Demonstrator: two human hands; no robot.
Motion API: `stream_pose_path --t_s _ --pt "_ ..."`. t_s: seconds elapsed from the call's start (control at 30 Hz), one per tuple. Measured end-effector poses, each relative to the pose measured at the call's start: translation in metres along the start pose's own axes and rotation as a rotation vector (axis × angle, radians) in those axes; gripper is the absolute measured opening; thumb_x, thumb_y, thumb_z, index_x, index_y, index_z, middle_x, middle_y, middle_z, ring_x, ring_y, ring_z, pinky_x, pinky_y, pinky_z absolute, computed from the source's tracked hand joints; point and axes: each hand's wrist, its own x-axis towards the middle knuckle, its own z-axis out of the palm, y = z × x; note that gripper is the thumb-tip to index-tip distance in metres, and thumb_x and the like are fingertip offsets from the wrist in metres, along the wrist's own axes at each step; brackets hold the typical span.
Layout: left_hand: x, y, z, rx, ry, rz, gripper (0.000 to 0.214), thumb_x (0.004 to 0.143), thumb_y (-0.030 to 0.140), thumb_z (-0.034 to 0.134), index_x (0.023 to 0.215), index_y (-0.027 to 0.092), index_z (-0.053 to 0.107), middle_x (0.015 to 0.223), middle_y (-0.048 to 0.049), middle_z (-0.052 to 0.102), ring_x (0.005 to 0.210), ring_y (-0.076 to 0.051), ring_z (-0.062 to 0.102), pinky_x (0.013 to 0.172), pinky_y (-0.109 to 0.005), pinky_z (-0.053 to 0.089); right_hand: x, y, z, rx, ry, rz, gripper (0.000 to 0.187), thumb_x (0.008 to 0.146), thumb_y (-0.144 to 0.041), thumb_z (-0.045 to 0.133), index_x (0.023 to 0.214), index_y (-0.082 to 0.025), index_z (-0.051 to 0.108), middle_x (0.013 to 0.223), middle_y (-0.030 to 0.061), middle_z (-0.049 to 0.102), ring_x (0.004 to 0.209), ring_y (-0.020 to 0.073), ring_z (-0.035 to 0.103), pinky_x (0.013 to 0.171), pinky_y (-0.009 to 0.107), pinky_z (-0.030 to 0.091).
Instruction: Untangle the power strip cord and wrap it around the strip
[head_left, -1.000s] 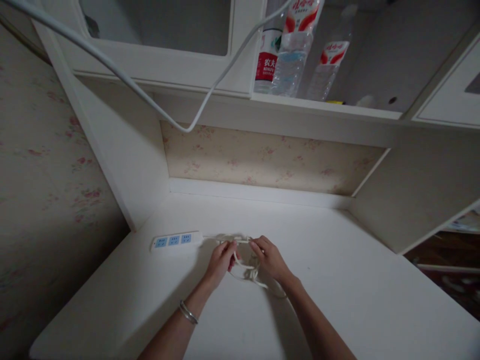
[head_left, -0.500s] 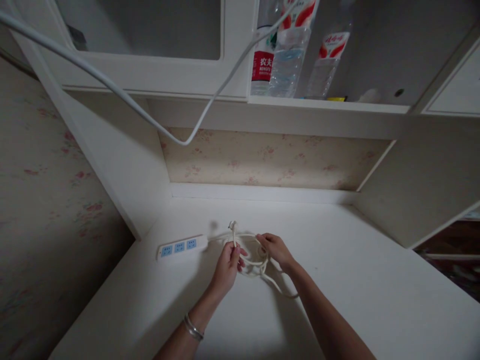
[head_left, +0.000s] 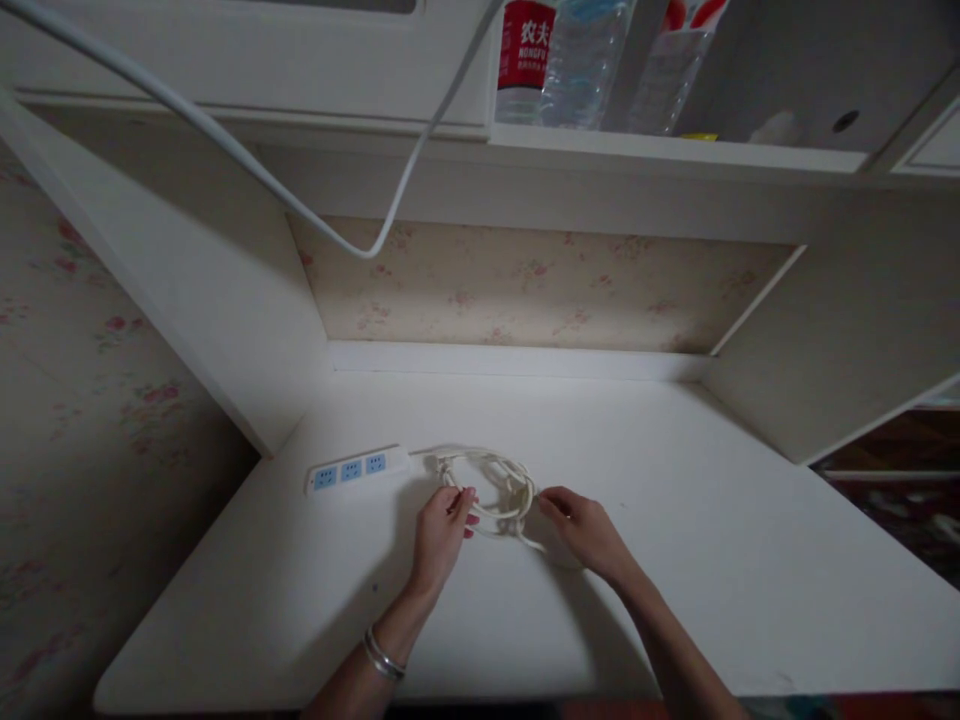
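Note:
A white power strip (head_left: 358, 470) with three blue socket panels lies on the white desk, left of my hands. Its cream power cord (head_left: 480, 450) runs right into a loose coil on the desktop. My left hand (head_left: 440, 532), with silver bangles at the wrist, pinches the coil's near left side between thumb and fingers. The plug (head_left: 442, 464) sits just beyond those fingertips, partly blurred. At the coil's right edge, the fingertips of my right hand (head_left: 583, 522) are pinched together on the cord. A loose length of cord trails beneath this hand.
A thick white cable (head_left: 225, 142) hangs across the upper left, in front of the cabinet. Plastic bottles (head_left: 581, 65) stand on the shelf (head_left: 675, 148) above. Side panels (head_left: 187, 260) border the desk (head_left: 720, 560), and floral wallpaper (head_left: 525, 285) covers the back.
My left hand has drawn slightly back, and the plug has dropped from upright to beside the coil. My right hand has shifted a little right and down. The view has tilted downward.

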Motion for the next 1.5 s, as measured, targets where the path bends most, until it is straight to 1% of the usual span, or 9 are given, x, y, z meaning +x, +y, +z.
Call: stream_pose_path --t_s 0.13,0.23,0.47,0.67,0.93,1.1,1.2,1.33,1.5 --pt "0.003 -0.002 0.008 -0.024 0.004 -0.038 0.041 0.079 0.053 0.06 0.084 0.012 0.06 0.085 -0.0091 0.07 0.06 -0.016 0.068 0.04 -0.02 0.048 -0.003 -0.002 0.007 0.026 -0.099 -0.068 0.032 0.085 -0.042 0.048 0.104 -0.023 0.067 0.078 0.0029 0.072 0.067 0.0189 0.064 0.062 0.027 0.044" --pt "0.004 -0.003 0.015 -0.16 0.016 -0.078 0.041 0.075 0.051 0.066 0.08 0.011 0.06 0.08 -0.0086 0.07 0.064 -0.015 0.067 0.053 -0.023 0.056 0.002 -0.003 0.013 0.166 -0.102 -0.024 0.036 0.08 -0.041 0.055 0.108 -0.021 0.065 0.078 0.0035 0.072 0.068 0.0184 0.063 0.061 0.025 0.044" --pt "-0.003 -0.006 0.034 -0.493 0.084 -0.194 0.037 0.066 0.041 0.079 0.069 0.012 0.057 0.071 -0.003 0.065 0.07 -0.011 0.064 0.076 -0.028 0.058 0.003 -0.003 0.024 0.623 -0.011 0.101 0.032 0.072 -0.044 0.068 0.087 -0.017 0.062 0.073 0.0002 0.062 0.063 0.0127 0.056 0.058 0.022 0.041" --pt "-0.006 0.001 0.041 -0.607 0.021 -0.261 0.031 0.069 0.033 0.079 0.069 0.013 0.055 0.072 -0.003 0.065 0.071 -0.011 0.064 0.08 -0.029 0.056 0.001 -0.005 0.028 1.011 -0.256 0.238 0.036 0.076 -0.051 0.066 0.082 -0.016 0.06 0.075 0.0008 0.06 0.066 0.0106 0.055 0.069 0.024 0.044" --pt "-0.007 0.01 0.05 -0.209 -0.072 -0.178 0.042 0.078 0.056 0.06 0.085 0.014 0.059 0.086 -0.0102 0.069 0.073 -0.019 0.065 0.053 -0.025 0.049 -0.006 -0.013 0.038 0.894 -0.164 0.128 0.037 0.077 -0.053 0.066 0.085 -0.018 0.056 0.073 -0.0001 0.062 0.065 0.012 0.057 0.065 0.025 0.046" --pt "-0.007 0.003 0.053 -0.027 -0.147 0.147 0.034 0.081 0.045 0.062 0.097 0.015 0.061 0.092 -0.0077 0.068 0.082 -0.017 0.062 0.071 -0.026 0.046 0.001 -0.019 0.045 0.809 -0.03 0.039 0.038 0.084 -0.058 0.053 0.092 -0.021 0.052 0.084 0.0027 0.066 0.073 0.0154 0.064 0.071 0.031 0.051" --pt "-0.004 0.0 0.048 0.107 -0.136 0.23 0.027 0.083 0.04 0.059 0.092 0.015 0.063 0.085 -0.0054 0.067 0.075 -0.015 0.06 0.068 -0.025 0.043 0.008 -0.019 0.044 0.776 0.092 0.066 0.04 0.084 -0.06 0.051 0.092 -0.02 0.051 0.085 0.0044 0.066 0.076 0.0171 0.064 0.069 0.032 0.052" --pt "-0.004 0.001 0.038 0.28 -0.07 0.251 0.031 0.087 0.043 0.051 0.077 0.015 0.062 0.069 -0.0016 0.061 0.062 -0.013 0.053 0.058 -0.023 0.037 0.015 -0.02 0.032 0.99 0.195 0.13 0.036 0.082 -0.057 0.056 0.093 -0.022 0.051 0.08 -0.0006 0.061 0.073 0.0149 0.063 0.067 0.03 0.053" --pt "-0.007 0.0 0.035 0.299 -0.087 0.281 0.029 0.089 0.04 0.048 0.081 0.016 0.061 0.073 -0.0014 0.062 0.065 -0.013 0.054 0.06 -0.022 0.036 0.029 -0.029 0.009 1.16 0.238 0.196 0.033 0.078 -0.049 0.064 0.097 -0.023 0.055 0.063 -0.0074 0.045 0.05 0.0073 0.05 0.049 0.022 0.047"
